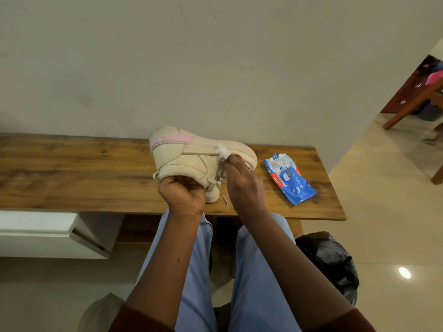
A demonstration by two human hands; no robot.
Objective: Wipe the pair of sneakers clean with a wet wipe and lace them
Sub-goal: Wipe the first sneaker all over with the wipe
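Fingers [236, 161] of the right hand [243, 185] pinch a crumpled white wet wipe [224, 152]; left hand [183, 195] grips the cream leather sneaker [182, 160]; rub firmly.

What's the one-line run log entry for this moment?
step: wiping | left hand: grips beige-and-pink sneaker | right hand: presses white wet wipe on its side | blue wipes packet: lying on wooden bench

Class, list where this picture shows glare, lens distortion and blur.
Head view: a glare spot on the floor tiles by the black bag; head view: the wide lens bows the wooden bench; head view: the wet wipe in the right hand looks smeared.
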